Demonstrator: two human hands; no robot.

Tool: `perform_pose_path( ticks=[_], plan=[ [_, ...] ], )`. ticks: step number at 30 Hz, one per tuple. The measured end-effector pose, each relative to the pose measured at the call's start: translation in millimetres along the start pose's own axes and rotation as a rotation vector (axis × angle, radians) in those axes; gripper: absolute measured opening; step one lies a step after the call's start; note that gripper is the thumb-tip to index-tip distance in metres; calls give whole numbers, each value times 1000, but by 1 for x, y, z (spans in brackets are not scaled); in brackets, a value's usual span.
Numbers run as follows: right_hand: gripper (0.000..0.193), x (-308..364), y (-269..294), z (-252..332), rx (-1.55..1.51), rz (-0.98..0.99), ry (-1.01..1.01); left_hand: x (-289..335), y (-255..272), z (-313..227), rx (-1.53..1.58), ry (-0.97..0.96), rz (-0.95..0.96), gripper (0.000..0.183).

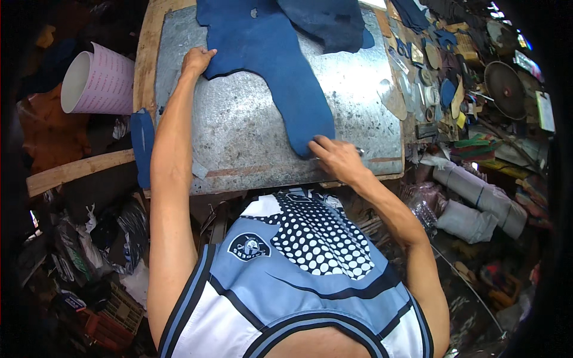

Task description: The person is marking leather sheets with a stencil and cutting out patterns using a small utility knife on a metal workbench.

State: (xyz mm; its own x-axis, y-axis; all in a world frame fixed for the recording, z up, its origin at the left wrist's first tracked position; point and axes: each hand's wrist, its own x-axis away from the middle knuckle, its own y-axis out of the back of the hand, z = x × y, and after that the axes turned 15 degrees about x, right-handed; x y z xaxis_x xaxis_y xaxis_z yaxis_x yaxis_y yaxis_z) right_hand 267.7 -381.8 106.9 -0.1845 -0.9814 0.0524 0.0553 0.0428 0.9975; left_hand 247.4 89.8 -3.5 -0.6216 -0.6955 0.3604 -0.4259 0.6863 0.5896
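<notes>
A person leans over a metal sheet [250, 131] laid on a wooden board, seen from above. A blue hide [280, 65] lies across the far half of the sheet, with one long tongue reaching toward the near edge. The left hand [197, 61] presses flat, fingers spread and holding nothing, on the hide's left edge at the far left of the sheet. The right hand [335, 156] is curled at the tip of the tongue, near the sheet's near right corner; it seems to pinch a small metal tool [360, 151], though what kind cannot be told.

The work looks like marking or cutting the hide at the tongue's tip while the other hand pins it still. The next move likely calls for steady pressure from the left and a controlled stroke along the tongue's edge.

Bare metal lies open left of the tongue and between the arms. The right edge is crowded with patterns and scraps [439, 65]. A white bucket [98, 83] sits off the far left
</notes>
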Motion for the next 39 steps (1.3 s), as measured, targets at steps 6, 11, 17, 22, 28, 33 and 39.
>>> perform_pose_path(
  ticks=[6, 11, 17, 22, 28, 33, 39],
  plan=[
    [20, 68, 1, 3, -252, 24, -333, 22, -4, -23, -271, -129, -57, 47],
    [21, 81, -4, 26, -1422, -100, -1180, 50, -47, -41, -477, -691, -364, 59],
    [37, 86, -16, 62, -2087, -315, -1321, 104, -162, -70, -662, -834, 14, 83],
    [45, 75, -9, 61, -1789, -351, -1379, 226, -206, -82, -478, -875, 373, 88],
    [43, 56, -21, 24, -1641, -585, -1415, 318, -209, -43, -48, -998, 686, 77],
    [34, 62, -37, -5, -1378, -404, -1442, 302, -127, -8, 146, -998, 339, 38],
    [32, 49, -46, -3, -1131, -266, -1264, 317, 33, 56, -185, -329, -452, 26]
  ],
)
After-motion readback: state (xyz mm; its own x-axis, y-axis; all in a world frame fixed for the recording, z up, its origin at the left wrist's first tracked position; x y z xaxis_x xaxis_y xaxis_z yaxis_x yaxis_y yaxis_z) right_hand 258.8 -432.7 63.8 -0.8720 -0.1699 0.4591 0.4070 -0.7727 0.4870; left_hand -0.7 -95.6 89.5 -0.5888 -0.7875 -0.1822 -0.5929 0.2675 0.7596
